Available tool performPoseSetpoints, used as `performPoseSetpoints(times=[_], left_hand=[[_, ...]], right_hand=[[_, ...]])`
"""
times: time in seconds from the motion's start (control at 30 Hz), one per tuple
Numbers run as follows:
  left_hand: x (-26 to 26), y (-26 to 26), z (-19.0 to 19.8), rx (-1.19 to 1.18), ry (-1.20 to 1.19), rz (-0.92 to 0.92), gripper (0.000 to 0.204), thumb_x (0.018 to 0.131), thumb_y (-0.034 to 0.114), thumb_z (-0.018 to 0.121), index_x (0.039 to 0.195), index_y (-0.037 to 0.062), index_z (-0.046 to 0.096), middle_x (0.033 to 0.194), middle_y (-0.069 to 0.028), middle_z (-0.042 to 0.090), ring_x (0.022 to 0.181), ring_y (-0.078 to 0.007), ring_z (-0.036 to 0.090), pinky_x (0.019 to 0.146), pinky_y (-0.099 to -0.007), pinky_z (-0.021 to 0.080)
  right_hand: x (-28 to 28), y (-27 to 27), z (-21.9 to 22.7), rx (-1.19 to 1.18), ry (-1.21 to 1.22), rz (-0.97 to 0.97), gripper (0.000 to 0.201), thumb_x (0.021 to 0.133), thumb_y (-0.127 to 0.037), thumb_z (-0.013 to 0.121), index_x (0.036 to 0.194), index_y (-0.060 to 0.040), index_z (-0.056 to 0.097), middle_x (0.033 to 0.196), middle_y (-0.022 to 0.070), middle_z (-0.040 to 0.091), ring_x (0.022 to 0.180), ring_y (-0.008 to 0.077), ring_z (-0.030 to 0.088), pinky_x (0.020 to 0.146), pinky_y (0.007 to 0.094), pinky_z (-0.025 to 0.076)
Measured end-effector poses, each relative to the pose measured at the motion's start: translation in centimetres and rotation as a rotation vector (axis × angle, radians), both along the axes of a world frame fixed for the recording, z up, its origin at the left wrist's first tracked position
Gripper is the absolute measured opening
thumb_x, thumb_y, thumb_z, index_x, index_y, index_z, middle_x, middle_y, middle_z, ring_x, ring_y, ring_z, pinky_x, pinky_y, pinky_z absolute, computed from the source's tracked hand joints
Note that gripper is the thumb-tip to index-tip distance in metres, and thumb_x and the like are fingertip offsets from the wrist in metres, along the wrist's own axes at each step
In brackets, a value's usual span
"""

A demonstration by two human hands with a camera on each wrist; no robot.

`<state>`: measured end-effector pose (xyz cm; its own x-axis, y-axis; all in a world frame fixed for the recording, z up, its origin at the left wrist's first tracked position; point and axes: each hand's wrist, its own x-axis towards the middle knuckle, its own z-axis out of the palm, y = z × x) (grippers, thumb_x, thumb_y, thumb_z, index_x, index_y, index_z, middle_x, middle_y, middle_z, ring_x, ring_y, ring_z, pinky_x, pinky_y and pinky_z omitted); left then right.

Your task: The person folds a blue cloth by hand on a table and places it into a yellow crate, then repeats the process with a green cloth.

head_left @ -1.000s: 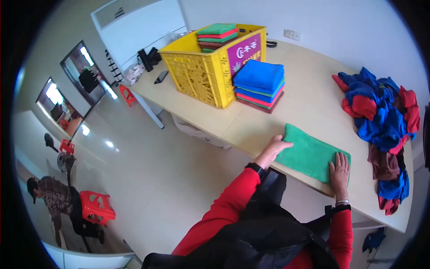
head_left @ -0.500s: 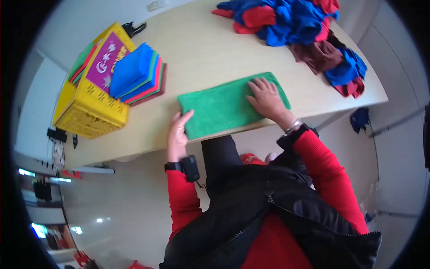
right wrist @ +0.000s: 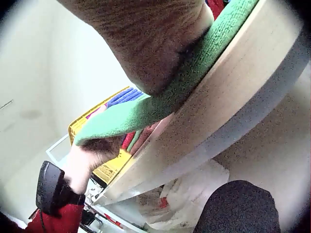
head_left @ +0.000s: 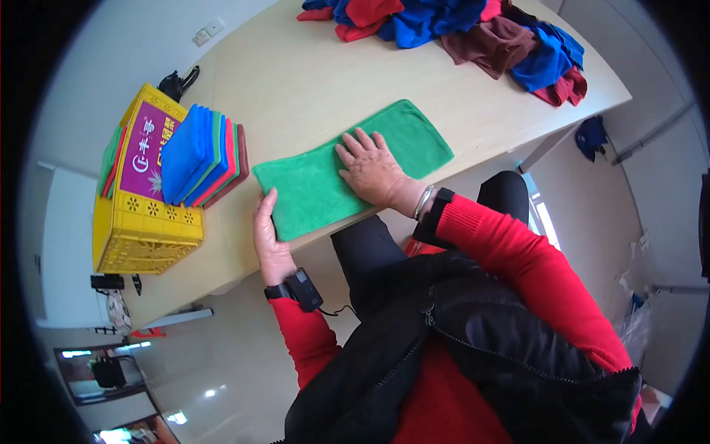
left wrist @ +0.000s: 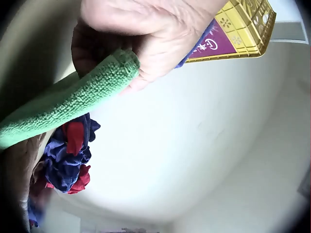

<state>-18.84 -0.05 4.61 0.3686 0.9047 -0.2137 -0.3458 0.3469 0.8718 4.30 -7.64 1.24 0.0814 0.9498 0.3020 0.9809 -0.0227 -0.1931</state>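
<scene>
A folded green towel (head_left: 325, 189) lies along the front edge of the table in the head view. My left hand (head_left: 271, 233) pinches its left end, thumb on top and the other fingers hidden below. In the left wrist view that end of the cloth (left wrist: 97, 82) is raised between thumb and fingers. The right hand (head_left: 375, 172) rests on the towel's middle, palm down with fingers spread. From the right wrist view, the heel of the right hand (right wrist: 160, 53) presses the cloth down while its left end bends up off the table (right wrist: 209, 116).
Left of the towel, a neat stack of folded blue, green, red and brown towels (head_left: 196, 159) stands against a yellow crate (head_left: 148, 240) holding more folded cloths. A crumpled heap of blue, red and brown cloths (head_left: 492, 44) lies toward the table's far right.
The head view has swung to the right. My right hand has slid from the towel's right end to its middle. My left hand keeps its hold, and the left end is now raised.
</scene>
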Motion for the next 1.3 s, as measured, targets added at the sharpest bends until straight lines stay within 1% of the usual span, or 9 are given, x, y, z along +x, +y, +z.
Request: performPoseSetpoints(times=[0.23, 0.37, 0.53, 0.67, 0.8, 0.97, 1.1, 1.2, 1.3], left_hand=[[2.8, 0.6, 3.2, 0.084, -0.073, -0.052, 0.031, 0.094, 0.019, 0.066, 0.12, 0.0018, 0.063, 0.11, -0.0063, 0.068, 0.099, -0.017, 0.065, 0.087, -0.0321, 0.052], [7.5, -0.4, 5.4, 0.295, -0.006, -0.178, 0.02, 0.094, 0.017, 0.065, 0.109, 0.0036, 0.064, 0.1, -0.003, 0.067, 0.091, -0.0128, 0.064, 0.082, -0.0285, 0.051], [13.5, 0.9, 5.9, 0.342, 0.127, -0.292, 0.011, 0.093, 0.016, 0.067, 0.093, 0.0069, 0.061, 0.083, -0.0001, 0.064, 0.071, -0.0092, 0.062, 0.062, -0.0239, 0.048], [17.3, 1.1, 6.1, 0.367, 0.283, -0.346, 0.015, 0.092, 0.018, 0.069, 0.084, 0.0084, 0.06, 0.073, 0.0003, 0.063, 0.059, -0.0092, 0.059, 0.051, -0.0237, 0.045], [20.7, 0.1, 4.4, 0.436, 0.528, -0.427, 0.019, 0.089, 0.02, 0.071, 0.079, 0.0084, 0.06, 0.068, -0.0007, 0.062, 0.053, -0.0111, 0.058, 0.045, -0.0258, 0.044], [24.4, -0.6, 2.0, 0.54, 0.742, -0.432, 0.024, 0.084, 0.02, 0.072, 0.072, 0.0052, 0.057, 0.062, -0.0053, 0.061, 0.045, -0.0157, 0.061, 0.039, -0.0283, 0.043], [25.9, -1.3, 1.0, 0.619, 0.869, -0.435, 0.025, 0.082, 0.02, 0.07, 0.071, 0.0018, 0.058, 0.058, -0.008, 0.061, 0.044, -0.018, 0.062, 0.04, -0.0294, 0.046], [26.3, -1.8, 0.7, 0.664, 0.965, -0.434, 0.026, 0.084, 0.021, 0.069, 0.073, -0.0002, 0.059, 0.059, -0.0086, 0.061, 0.044, -0.0186, 0.062, 0.04, -0.0297, 0.047], [26.5, -2.2, 0.8, 0.715, 1.061, -0.431, 0.029, 0.087, 0.023, 0.068, 0.077, -0.0021, 0.06, 0.061, -0.0088, 0.062, 0.045, -0.0187, 0.063, 0.04, -0.0301, 0.047]], right_hand=[[-1.2, 0.0, -0.3, 0.018, -0.009, 0.04, 0.053, 0.097, -0.035, 0.05, 0.143, -0.0064, 0.05, 0.15, 0.0169, 0.044, 0.143, 0.0378, 0.035, 0.117, 0.0567, 0.027], [-1.1, -0.1, 0.0, 0.016, -0.027, 0.049, 0.054, 0.095, -0.031, 0.051, 0.143, -0.0067, 0.05, 0.149, 0.0178, 0.045, 0.143, 0.0377, 0.035, 0.116, 0.0569, 0.027], [0.3, -1.2, 0.9, -0.015, 0.016, 0.119, 0.053, 0.092, -0.027, 0.052, 0.139, -0.0029, 0.053, 0.147, 0.0187, 0.047, 0.142, 0.0377, 0.036, 0.117, 0.0552, 0.026], [1.9, -6.5, 2.2, -0.087, -0.021, 0.204, 0.05, 0.091, -0.029, 0.056, 0.134, -0.0025, 0.057, 0.143, 0.0189, 0.049, 0.14, 0.0371, 0.038, 0.118, 0.054, 0.026], [1.5, -11.1, 0.4, 0.131, 0.015, 0.277, 0.044, 0.087, -0.031, 0.064, 0.118, -0.0002, 0.063, 0.137, 0.0195, 0.051, 0.133, 0.0355, 0.044, 0.117, 0.0542, 0.027], [2.1, -12.3, -0.8, 0.179, -0.065, 0.293, 0.036, 0.088, -0.035, 0.062, 0.105, -0.0033, 0.068, 0.128, 0.017, 0.059, 0.133, 0.0347, 0.045, 0.117, 0.0544, 0.027], [2.5, -12.6, -0.5, 0.079, -0.126, 0.33, 0.032, 0.091, -0.034, 0.058, 0.097, -0.0059, 0.07, 0.114, 0.0129, 0.067, 0.133, 0.034, 0.045, 0.117, 0.0545, 0.027], [2.7, -12.8, 0.7, -0.145, -0.254, 0.38, 0.031, 0.091, -0.035, 0.055, 0.091, -0.0076, 0.071, 0.103, 0.0095, 0.07, 0.132, 0.0337, 0.046, 0.117, 0.0553, 0.027], [3.1, -13.0, 2.0, -0.203, -0.244, 0.401, 0.032, 0.09, -0.033, 0.056, 0.099, -0.0059, 0.07, 0.111, 0.0111, 0.068, 0.131, 0.0334, 0.047, 0.117, 0.0537, 0.027]])
